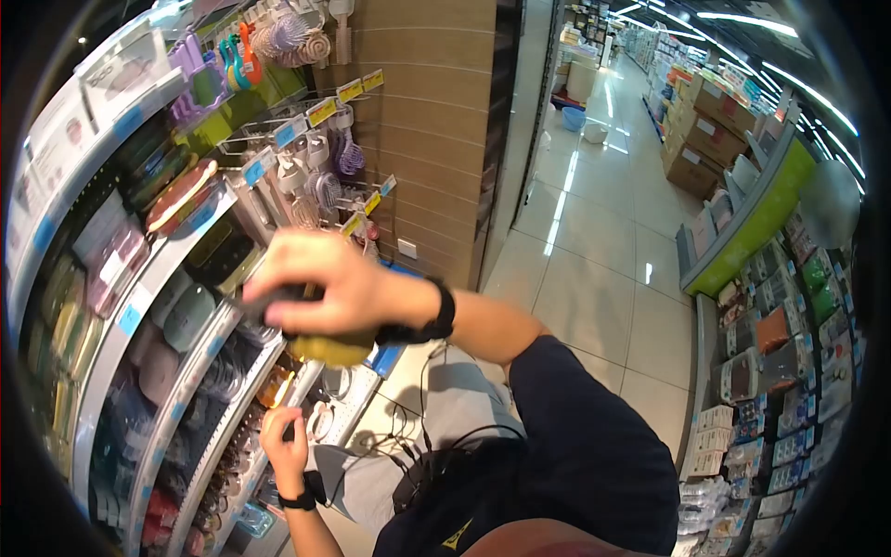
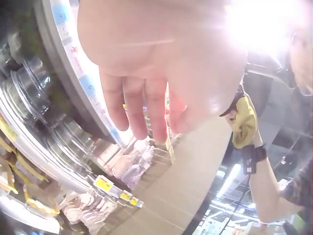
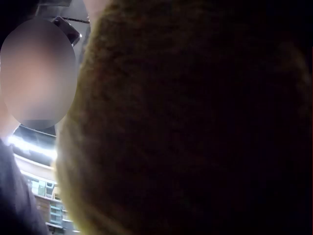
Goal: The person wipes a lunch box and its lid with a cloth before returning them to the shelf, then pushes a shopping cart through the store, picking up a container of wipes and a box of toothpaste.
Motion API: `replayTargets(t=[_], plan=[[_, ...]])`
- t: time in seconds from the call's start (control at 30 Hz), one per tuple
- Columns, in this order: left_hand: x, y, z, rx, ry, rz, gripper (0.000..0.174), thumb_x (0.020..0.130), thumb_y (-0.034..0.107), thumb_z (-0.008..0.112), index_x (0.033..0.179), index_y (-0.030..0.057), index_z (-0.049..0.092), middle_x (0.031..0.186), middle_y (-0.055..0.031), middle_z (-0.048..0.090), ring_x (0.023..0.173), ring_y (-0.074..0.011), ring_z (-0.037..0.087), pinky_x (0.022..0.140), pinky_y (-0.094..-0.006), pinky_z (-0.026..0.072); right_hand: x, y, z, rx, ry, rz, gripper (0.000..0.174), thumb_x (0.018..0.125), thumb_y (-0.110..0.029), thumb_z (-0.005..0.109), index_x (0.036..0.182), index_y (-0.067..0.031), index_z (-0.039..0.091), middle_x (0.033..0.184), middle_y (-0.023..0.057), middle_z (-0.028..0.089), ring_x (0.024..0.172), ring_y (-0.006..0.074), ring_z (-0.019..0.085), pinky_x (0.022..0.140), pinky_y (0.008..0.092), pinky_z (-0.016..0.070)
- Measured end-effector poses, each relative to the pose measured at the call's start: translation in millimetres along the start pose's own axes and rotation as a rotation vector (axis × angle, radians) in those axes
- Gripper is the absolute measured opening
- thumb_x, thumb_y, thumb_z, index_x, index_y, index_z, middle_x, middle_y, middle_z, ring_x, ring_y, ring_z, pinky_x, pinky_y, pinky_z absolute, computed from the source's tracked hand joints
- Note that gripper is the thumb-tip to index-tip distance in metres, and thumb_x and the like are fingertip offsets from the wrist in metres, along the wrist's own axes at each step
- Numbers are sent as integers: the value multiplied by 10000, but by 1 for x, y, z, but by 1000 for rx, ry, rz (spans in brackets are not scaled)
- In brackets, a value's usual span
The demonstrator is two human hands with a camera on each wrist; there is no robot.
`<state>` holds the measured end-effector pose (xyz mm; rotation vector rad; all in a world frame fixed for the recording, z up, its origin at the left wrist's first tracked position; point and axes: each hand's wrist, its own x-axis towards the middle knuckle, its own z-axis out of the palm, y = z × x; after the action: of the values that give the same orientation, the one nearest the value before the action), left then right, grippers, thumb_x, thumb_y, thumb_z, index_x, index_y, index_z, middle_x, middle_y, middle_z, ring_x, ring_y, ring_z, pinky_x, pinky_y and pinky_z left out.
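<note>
My right hand [image 1: 325, 274] is raised in front of the shelves and grips a soft, fuzzy yellow item [image 1: 329, 351] with a dark part by the fingers. Its exact kind I cannot tell. The yellow item [image 2: 245, 122] bulges below the palm in the left wrist view. Up close, its dark, shaded pile [image 3: 88, 161] fills most of the right wrist view. Lower down, my left hand [image 1: 286, 450] hangs beside the lower shelves, fingers loosely bent and holding nothing. In its own wrist view the left hand's fingers [image 2: 134, 105] droop down.
Curved store shelves [image 1: 176, 408] with packaged goods stand close on the left. Hair brushes [image 1: 325, 190] hang on hooks near a brown wall panel [image 1: 422, 121]. Cables [image 1: 408, 446] run over my lap. A tiled aisle [image 1: 594, 288] leads past stacked cartons [image 1: 710, 130] and a rack on the right.
</note>
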<state>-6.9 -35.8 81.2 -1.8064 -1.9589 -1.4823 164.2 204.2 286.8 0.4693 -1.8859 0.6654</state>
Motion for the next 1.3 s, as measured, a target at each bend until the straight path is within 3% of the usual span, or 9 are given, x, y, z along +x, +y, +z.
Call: replayTargets(t=[0.2, 0.37, 0.43, 0.57, 0.67, 0.77, 0.97, 1.13, 1.3], plan=[[43, -34, 28, 5, -117, -228, 56, 799, -49, 658, 841, -14, 671, 873, -147, 697, 857, -289, 677, 822, -365, 521, -104, 93, 46, 102, -191, 306, 237, 846, -218, 760, 1053, -113, 710, 925, 76, 630, 798, 268, 656, 653, 386, 517], [156, -6, 90, -84, -256, -154, 49, 843, -48, 664, 880, -19, 678, 885, -131, 705, 837, -215, 682, 759, -313, 534, -164, 96, -61, 0, -46, 684, 274, 891, -202, 758, 1132, -78, 719, 981, 95, 662, 898, 286, 660, 775, 358, 532], [201, 18, 130, -179, -295, -221, 55, 821, -23, 683, 873, -17, 697, 867, -131, 708, 818, -236, 686, 767, -318, 527, -174, 70, -132, -251, 49, 866, 293, 873, -249, 752, 1119, -94, 713, 990, 90, 657, 895, 290, 669, 750, 366, 536], [295, 126, 219, -389, -525, -210, 43, 881, 39, 691, 887, 12, 724, 762, -72, 712, 646, -103, 617, 611, -251, 488, -182, -22, -269, -591, 297, 1203, 276, 854, -273, 784, 1076, -117, 736, 991, 85, 665, 844, 281, 684, 696, 363, 554], [340, 200, 297, -414, -723, -105, 63, 902, 64, 693, 910, 6, 716, 688, -29, 646, 610, -82, 566, 590, -245, 479, -198, -96, -361, -832, 401, 1246, 286, 840, -249, 789, 1086, -114, 730, 1004, 92, 666, 828, 293, 693, 698, 380, 568], [373, 274, 369, -377, -843, 27, 91, 923, 81, 694, 935, -6, 713, 689, 2, 620, 628, -59, 560, 601, -240, 493, -231, -171, -430, -983, 540, 1401, 331, 827, -223, 793, 1123, -102, 708, 1015, 105, 663, 842, 306, 699, 716, 384, 577], [402, 360, 478, -648, -876, -102, 150, 915, 135, 725, 946, -12, 725, 670, -15, 645, 622, -62, 576, 570, -235, 451, -281, -286, -499, -1268, 656, 1561, 356, 791, -150, 799, 1102, -21, 685, 986, 147, 656, 878, 313, 661, 777, 395, 548], [448, 394, 535, -669, -848, -160, 129, 935, 127, 711, 939, 0, 734, 711, -2, 677, 654, -52, 613, 597, -222, 471, -322, -317, -539, -1304, 732, 1628, 372, 773, -174, 806, 1092, -27, 684, 977, 152, 659, 902, 322, 659, 797, 410, 543], [486, 394, 619, -689, -761, -163, 138, 925, 157, 731, 916, 20, 738, 688, -3, 680, 634, -57, 630, 574, -217, 467, -336, -275, -624, -1327, 708, 1583, 371, 775, -169, 805, 1094, -25, 681, 979, 151, 659, 903, 321, 659, 792, 408, 542]])
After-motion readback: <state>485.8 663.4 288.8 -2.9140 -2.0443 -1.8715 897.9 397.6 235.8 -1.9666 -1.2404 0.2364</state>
